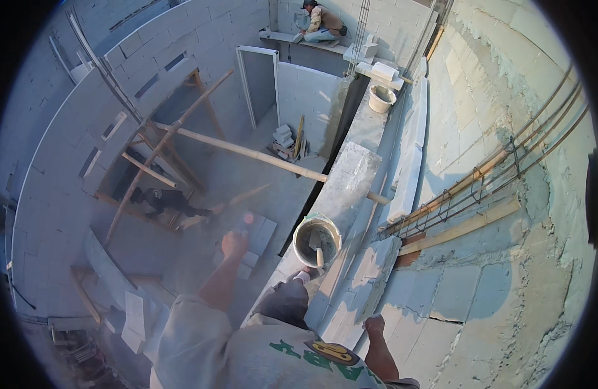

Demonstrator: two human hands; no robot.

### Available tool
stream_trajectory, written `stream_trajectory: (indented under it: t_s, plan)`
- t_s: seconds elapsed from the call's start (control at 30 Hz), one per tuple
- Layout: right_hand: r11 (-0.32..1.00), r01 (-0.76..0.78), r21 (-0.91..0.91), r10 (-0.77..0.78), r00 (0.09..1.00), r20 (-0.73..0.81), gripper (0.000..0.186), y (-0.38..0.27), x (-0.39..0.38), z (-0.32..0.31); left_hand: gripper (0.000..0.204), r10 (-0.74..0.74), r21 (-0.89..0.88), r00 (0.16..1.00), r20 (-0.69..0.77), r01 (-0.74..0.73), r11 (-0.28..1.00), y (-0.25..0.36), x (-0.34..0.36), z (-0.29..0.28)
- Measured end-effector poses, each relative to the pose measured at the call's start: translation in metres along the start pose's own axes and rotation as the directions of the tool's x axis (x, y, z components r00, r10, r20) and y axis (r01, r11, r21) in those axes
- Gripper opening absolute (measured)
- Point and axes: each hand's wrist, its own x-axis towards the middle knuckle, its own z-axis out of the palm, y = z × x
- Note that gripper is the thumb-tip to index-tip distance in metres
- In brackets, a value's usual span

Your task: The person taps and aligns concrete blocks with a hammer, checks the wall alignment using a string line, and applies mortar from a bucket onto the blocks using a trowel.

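Note:
My left hand (235, 245) is raised out to the left, over the hazy drop to the floor. Its fingers are curled into a fist, and anything inside is hidden. Low on the right, my right hand (375, 323) is closed too, close to the edge of the pale blocks (370, 275); whether it touches them I cannot tell. In front of me a mortar bucket (338, 241) stands on the plank (354, 162), with a trowel (320, 257) leaning inside, handle toward me. My shoe (302, 277) is just behind the bucket.
A second bucket (382, 98) stands farther along. A wooden pole (247, 152) crosses under the plank. Rebar (480, 175) juts along the right-hand wall (480, 84). One person (322, 26) crouches on a far platform; another dark-clothed person (166, 201) bends below left. Blocks (263, 236) lie below.

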Motion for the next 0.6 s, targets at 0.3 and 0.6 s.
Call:
stream_trajectory:
  t_s: [0.3,0.6]
  plan:
    - [0.600,-0.232,0.766,0.182,0.972,0.152,0.030,-0.057,-0.043,-0.044,0.046,-0.123,0.209,0.823,0.555,0.004,0.978,-0.238,-0.139,0.122]
    - [0.790,0.443,-0.424,-0.340,0.892,0.299,0.051,-0.139,-0.039,-0.038,0.027,-0.741,-0.225,0.655,0.152,0.753,0.619,-0.309,-0.262,0.019]
